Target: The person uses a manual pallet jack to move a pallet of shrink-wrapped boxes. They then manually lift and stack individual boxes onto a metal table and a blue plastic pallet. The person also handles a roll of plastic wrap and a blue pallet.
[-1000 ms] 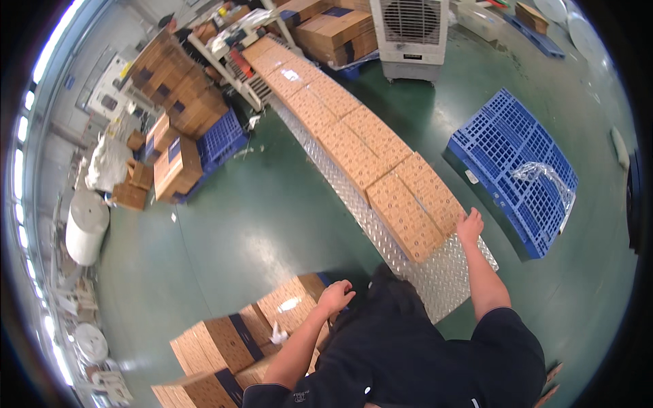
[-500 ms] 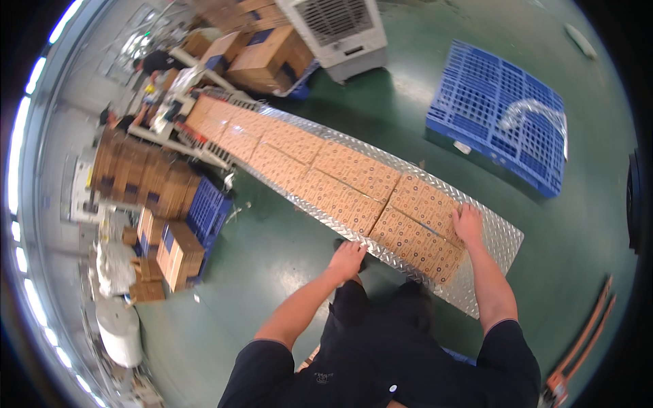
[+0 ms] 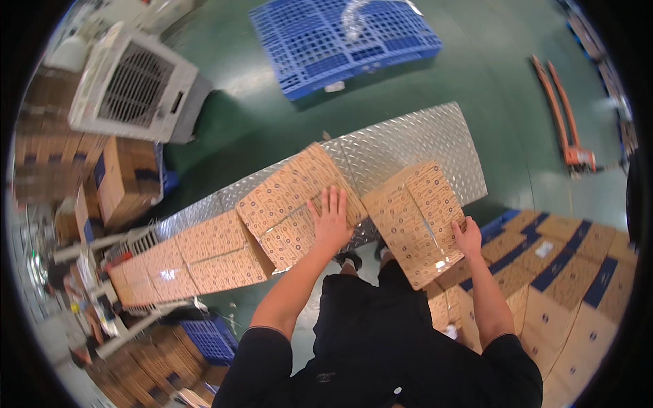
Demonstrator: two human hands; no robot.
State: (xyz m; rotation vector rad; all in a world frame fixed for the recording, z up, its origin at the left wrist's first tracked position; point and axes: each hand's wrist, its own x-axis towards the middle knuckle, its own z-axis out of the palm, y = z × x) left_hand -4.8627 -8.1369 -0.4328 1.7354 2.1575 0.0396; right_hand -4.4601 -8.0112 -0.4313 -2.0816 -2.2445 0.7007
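Note:
Brown printed cartons, taped along their middles, lie in a row on a diamond-plate metal table. My left hand [image 3: 331, 221] rests flat with fingers spread on a carton [image 3: 282, 204] that sits askew in the row. Gripped at its right edge by my right hand [image 3: 467, 238], the end carton [image 3: 418, 221] is tilted and juts over the near side of the metal table [image 3: 415, 139]. Its left corner is close to the other carton. The underside of the tilted carton is hidden.
At the lower right is a stack of cartons [image 3: 571, 272] with dark blue bands. A blue plastic pallet [image 3: 347, 47] with clear film lies beyond the table. An air cooler [image 3: 139, 85] stands at the far left, and an orange pallet jack [image 3: 561, 112] at the far right.
My view has turned right, bringing the carton stack in. The end carton has swung toward me in my right hand. My left hand has gone from the table edge onto the neighbouring carton.

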